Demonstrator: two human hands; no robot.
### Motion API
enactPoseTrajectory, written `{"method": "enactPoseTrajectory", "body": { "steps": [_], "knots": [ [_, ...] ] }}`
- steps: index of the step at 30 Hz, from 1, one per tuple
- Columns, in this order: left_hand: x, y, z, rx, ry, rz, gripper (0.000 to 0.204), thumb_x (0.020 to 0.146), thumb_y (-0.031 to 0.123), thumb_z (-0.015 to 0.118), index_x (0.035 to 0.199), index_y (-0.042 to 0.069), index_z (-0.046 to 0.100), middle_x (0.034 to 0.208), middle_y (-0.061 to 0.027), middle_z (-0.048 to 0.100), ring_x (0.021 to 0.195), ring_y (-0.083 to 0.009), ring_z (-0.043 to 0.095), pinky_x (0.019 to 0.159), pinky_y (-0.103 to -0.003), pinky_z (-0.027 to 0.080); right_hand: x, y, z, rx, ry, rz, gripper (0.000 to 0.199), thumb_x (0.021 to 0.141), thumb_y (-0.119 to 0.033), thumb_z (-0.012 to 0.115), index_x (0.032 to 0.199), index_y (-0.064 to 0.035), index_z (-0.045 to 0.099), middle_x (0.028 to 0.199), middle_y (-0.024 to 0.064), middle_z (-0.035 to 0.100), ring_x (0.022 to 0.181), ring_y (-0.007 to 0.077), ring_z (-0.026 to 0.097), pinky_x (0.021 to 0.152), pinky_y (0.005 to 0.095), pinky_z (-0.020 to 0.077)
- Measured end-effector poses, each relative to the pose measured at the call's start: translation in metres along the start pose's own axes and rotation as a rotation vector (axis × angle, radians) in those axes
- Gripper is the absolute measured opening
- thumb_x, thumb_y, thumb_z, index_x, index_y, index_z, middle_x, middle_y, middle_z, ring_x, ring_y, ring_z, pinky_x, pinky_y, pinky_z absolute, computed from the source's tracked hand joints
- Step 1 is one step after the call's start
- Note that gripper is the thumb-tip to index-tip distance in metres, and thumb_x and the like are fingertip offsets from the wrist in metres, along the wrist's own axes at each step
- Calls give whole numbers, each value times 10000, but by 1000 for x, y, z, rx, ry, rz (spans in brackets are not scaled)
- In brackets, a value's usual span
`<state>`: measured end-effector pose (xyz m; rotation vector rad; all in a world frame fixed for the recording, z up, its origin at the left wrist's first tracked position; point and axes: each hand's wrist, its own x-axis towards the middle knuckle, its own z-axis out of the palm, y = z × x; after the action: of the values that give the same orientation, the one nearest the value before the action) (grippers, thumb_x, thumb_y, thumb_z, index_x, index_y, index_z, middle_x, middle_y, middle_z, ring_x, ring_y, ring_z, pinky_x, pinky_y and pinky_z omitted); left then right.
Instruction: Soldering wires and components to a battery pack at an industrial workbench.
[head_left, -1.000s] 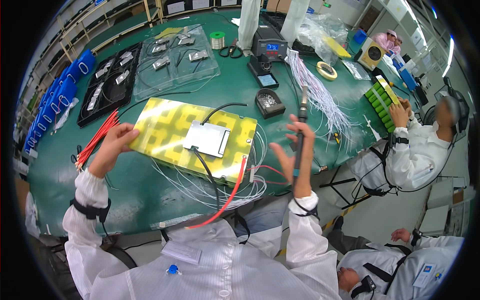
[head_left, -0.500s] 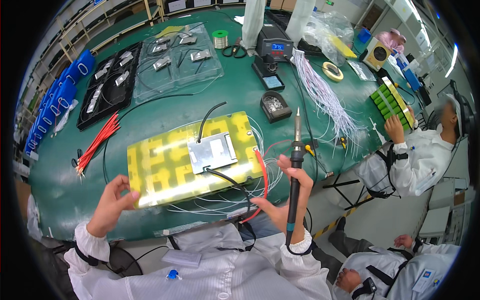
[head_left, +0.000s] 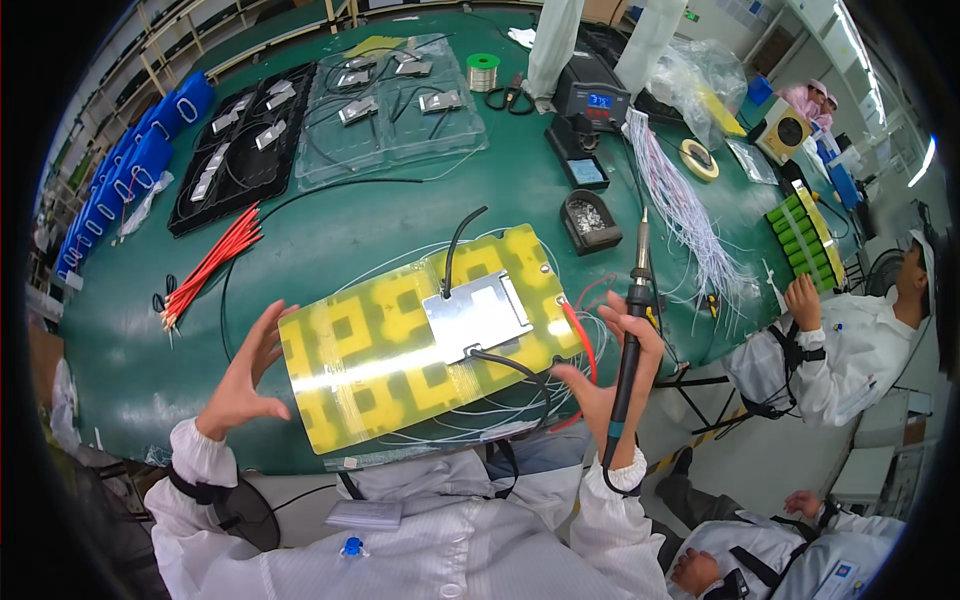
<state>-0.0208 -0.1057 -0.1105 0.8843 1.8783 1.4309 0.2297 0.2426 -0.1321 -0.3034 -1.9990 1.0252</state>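
The yellow battery pack [head_left: 375, 330] sits at the desk's [head_left: 330, 225] near edge. The left hand's [head_left: 240, 385] fingers spread open beside it; the right hand's [head_left: 600, 400] grip a soldering iron [head_left: 626, 375]. Should the pack swing right, the possibly hot iron might scorch the red lead [head_left: 584, 345]. Its lead end points right, the long axis slanting from the near edge toward the far-right corner.

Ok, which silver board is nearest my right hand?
The silver board on the yellow pack; the others lie farther off, in the black tray and clear tray.
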Motion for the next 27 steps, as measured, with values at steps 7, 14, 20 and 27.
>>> {"method": "enactPoseTrajectory", "body": {
  "steps": [7, 14, 20, 27],
  "knots": [
    [-5, -3, 4, -45, -140, -52, 1150, 521, 249, 956, 1439, -12, 315, 1423, -91, 392, 1345, -219, 365, 1131, -367, 250, 14, 9, 2, -94, 66, -57, 872, 594, -286, 893, 1280, -81, 394, 1338, 190, 495, 1171, 280, 550, 1022, 420, 435],
    [-28, 10, 14, 15, -216, -48, 923, 645, 162, 897, 1399, 5, 390, 1327, -97, 464, 1272, -223, 440, 1092, -385, 325, 40, 29, -1, -94, 60, -17, 854, 567, -332, 892, 1243, -82, 434, 1308, 174, 541, 1191, 285, 537, 990, 399, 427],
    [32, 36, -29, 271, -492, 69, 541, 847, 236, 714, 1303, 12, 529, 1113, -134, 654, 1054, -247, 628, 969, -355, 458, 50, 21, -2, -146, -21, 58, 833, 578, -299, 904, 1236, -90, 438, 1320, 144, 547, 1187, 276, 543, 977, 400, 439],
    [184, 84, 34, -166, -244, -308, 315, 948, 275, 590, 1117, 9, 591, 926, -61, 679, 807, -123, 630, 717, -272, 507, 39, -8, -29, -50, 93, 120, 693, 682, -208, 873, 1216, -83, 450, 1256, 150, 577, 1164, 251, 556, 956, 382, 455]
  ]
}}
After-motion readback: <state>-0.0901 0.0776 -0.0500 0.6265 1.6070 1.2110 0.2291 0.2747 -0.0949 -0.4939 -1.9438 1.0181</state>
